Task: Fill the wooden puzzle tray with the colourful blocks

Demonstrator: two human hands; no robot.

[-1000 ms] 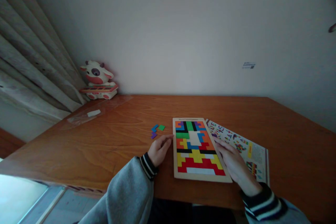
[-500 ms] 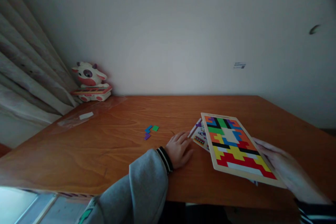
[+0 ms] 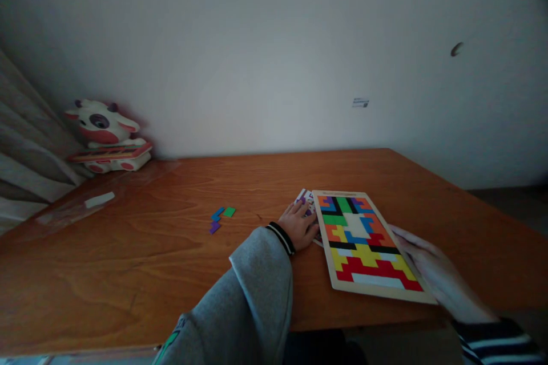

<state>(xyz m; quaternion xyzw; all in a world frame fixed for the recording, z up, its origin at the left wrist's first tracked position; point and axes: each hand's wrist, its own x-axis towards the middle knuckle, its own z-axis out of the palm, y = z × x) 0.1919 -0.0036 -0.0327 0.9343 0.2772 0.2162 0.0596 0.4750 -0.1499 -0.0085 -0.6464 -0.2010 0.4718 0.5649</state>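
Note:
My right hand [image 3: 430,265] grips the right edge of a wooden block puzzle board [image 3: 354,225], its thumb side at the rim and the other fingers hidden behind it. The board is tilted with its near end towards me. Colourful pieces fill most of it; a pale bare patch shows in the upper middle. Flat on a printed card [image 3: 305,194] rests my left hand [image 3: 298,226], its fingers stretched out. The card lies partly under the board's left edge. Loose on the table are a blue piece [image 3: 217,214], a purple piece [image 3: 214,227] and a green piece [image 3: 229,212].
A toy cow with a keyboard [image 3: 110,148] stands at the table's far left corner, by the curtain [image 3: 29,165]. Clear tape with a white label [image 3: 100,200] lies along the left edge of the wooden table [image 3: 171,274]. A wall stands behind.
My left hand has moved forward from the bare table onto the card. The board, still in my right hand, sits a bit flatter. The camera view has turned to the right.

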